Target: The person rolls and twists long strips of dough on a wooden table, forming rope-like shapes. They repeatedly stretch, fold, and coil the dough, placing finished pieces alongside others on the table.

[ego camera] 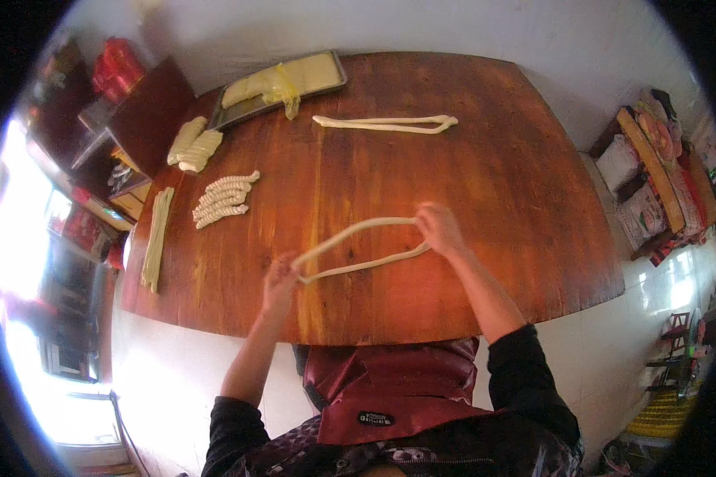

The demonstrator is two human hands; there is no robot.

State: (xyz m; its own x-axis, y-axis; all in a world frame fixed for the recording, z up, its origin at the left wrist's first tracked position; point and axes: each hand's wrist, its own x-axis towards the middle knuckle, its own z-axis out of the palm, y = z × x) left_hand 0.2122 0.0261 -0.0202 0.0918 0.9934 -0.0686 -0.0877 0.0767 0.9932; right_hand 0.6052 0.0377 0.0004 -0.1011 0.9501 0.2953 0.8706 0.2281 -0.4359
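Between my two hands a loop of pale dough rope [367,266] is stretched over the front half of the wooden table [501,179]. My left hand [281,279] grips its left end, and my right hand [440,229] grips the right end, a little farther from me. The two strands bow apart in the middle. Beyond them lies another long dough loop [388,124], its strands nearly together. Several twisted dough pieces [224,200] sit side by side to the left. Straight dough strips [157,241] lie near the table's left edge.
A metal tray [341,73] at the back holds a slab of dough [313,71] with yellowish plastic film [283,89] over part of it. Ridged dough pieces [196,146] are piled beside the tray. A wall borders the table's far side; a shelf with bundles [656,173] stands right.
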